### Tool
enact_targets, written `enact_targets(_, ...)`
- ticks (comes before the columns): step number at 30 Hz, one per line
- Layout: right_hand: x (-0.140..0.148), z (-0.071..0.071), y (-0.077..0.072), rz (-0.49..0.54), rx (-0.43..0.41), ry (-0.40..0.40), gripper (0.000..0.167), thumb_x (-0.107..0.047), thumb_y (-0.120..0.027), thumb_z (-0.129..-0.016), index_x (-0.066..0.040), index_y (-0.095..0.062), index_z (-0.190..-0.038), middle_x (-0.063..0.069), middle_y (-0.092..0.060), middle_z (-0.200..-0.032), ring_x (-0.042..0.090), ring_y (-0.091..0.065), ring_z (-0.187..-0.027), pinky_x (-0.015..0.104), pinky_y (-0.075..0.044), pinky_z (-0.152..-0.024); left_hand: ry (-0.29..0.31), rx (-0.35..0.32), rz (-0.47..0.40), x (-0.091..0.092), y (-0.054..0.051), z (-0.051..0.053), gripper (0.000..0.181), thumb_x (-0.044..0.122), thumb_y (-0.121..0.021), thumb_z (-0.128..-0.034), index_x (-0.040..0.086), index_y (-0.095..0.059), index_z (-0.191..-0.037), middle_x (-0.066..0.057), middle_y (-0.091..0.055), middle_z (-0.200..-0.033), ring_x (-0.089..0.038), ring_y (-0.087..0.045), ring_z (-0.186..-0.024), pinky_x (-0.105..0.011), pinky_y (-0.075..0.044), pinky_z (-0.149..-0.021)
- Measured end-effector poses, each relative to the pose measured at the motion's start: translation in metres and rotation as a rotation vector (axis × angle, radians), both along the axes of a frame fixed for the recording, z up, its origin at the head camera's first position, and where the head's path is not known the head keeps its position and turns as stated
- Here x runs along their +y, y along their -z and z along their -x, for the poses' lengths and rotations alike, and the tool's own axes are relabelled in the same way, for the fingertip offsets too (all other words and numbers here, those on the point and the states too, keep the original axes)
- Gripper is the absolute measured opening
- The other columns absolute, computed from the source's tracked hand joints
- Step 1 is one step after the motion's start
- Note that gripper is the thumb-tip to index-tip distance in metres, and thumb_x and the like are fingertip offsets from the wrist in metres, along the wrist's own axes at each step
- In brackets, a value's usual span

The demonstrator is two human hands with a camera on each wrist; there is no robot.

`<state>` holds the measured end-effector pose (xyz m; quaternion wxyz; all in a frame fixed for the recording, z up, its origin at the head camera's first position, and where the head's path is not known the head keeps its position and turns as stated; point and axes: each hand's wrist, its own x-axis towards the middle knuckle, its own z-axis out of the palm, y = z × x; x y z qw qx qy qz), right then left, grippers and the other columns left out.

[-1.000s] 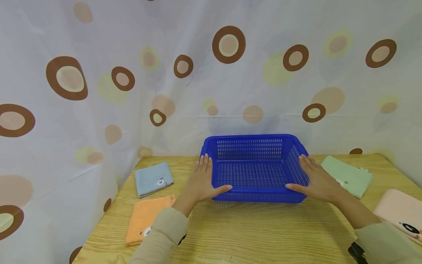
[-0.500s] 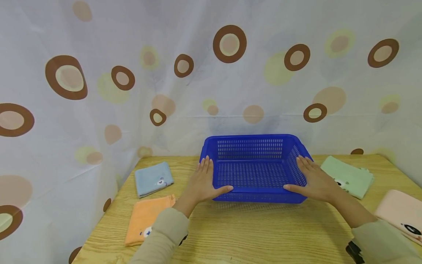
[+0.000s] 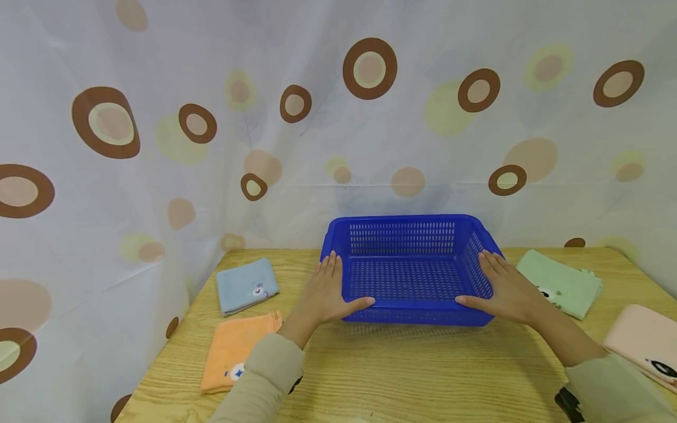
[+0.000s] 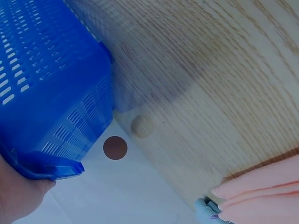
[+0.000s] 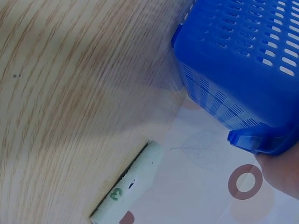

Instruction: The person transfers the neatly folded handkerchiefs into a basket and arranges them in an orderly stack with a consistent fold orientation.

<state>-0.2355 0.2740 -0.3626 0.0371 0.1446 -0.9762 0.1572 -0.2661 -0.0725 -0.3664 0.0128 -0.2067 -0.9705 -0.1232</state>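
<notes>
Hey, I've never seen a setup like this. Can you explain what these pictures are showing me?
There's no machine, just a person's bare hands: the left grip and the right grip. The picture showing both arms comes from a camera worn on the head; the other two come from cameras on each wrist. On the wooden table lie a blue cloth and orange cloth at left, a green cloth and pink item at right. Both hands touch a blue basket, fingers along its sides. No cloth is held.

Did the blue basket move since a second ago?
No, the blue basket shows no visible shift against the back edge of the table.
</notes>
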Motion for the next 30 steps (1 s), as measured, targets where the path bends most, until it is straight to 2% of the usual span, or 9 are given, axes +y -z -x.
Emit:
enact_targets(9, -0.0009, 0.0004, -0.0008, -0.01, 0.005, 0.008, 0.107, -0.059, -0.059, -0.079, 0.015, -0.015, -0.142, 0.038, -0.014, -0.146, 0.054, -0.013, -0.134, 0.067, -0.015, -0.105, -0.005, -0.013, 0.0, 0.0, 0.0006, 0.0001, 0.109, 0.076, -0.042, -0.0792, -0.001, -0.007, -0.148, -0.02, -0.003, -0.155, -0.03, -0.005, -0.145, -0.043, -0.01, -0.119)
enact_targets(16, -0.0007, 0.0003, -0.0003, -0.008, 0.0, 0.008, 0.108, -0.059, -0.06, -0.078, 0.016, -0.014, -0.142, 0.038, -0.014, -0.146, 0.055, -0.013, -0.134, 0.067, -0.014, -0.105, -0.017, -0.024, -0.006, 0.001, 0.0003, 0.0004, 0.108, 0.074, -0.044, -0.0797, -0.001, -0.006, -0.148, -0.019, -0.003, -0.156, -0.031, -0.005, -0.145, -0.044, -0.01, -0.118)
enact_targets(30, -0.0004, -0.0001, -0.0002, 0.001, -0.006, 0.015, 0.109, -0.059, -0.06, -0.078, 0.015, -0.012, -0.142, 0.038, -0.012, -0.147, 0.054, -0.011, -0.135, 0.068, -0.014, -0.105, -0.005, -0.015, 0.003, 0.0008, -0.0005, -0.0007, 0.106, 0.073, -0.044, -0.0806, -0.002, -0.008, -0.147, -0.02, -0.006, -0.155, -0.031, -0.006, -0.144, -0.044, -0.011, -0.118)
